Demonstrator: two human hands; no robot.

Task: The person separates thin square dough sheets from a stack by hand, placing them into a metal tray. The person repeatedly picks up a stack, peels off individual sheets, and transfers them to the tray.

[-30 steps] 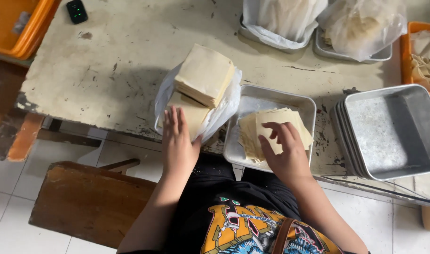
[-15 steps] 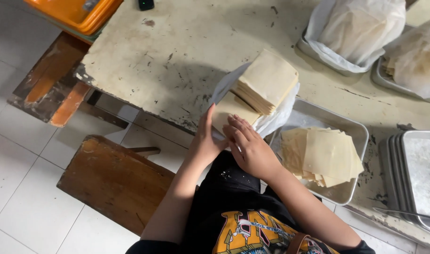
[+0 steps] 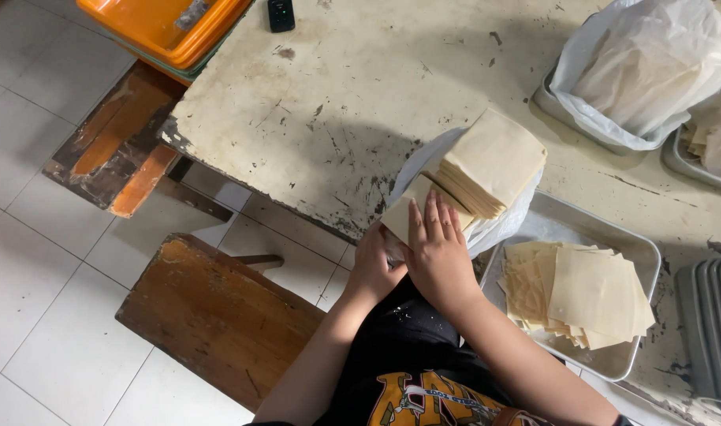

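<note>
Worn and stained, a pale table [image 3: 352, 87] fills the upper middle of the frame, with white floor tiles and a wooden stool [image 3: 218, 315] at lower left. At the table's near edge the right hand [image 3: 435, 252] lies flat, fingers straight and close together, on a wrapper [image 3: 400, 211] at the foot of the wrapper stack [image 3: 490, 162]; the left hand [image 3: 374, 264] sits just beside it, partly hidden, so its grip cannot be told. A metal tray [image 3: 640, 252] of loose wrappers lies at right.

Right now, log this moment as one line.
right hand: flat on lower wrapper stack | left hand: under stack edge | metal tray: loose wrappers
</note>
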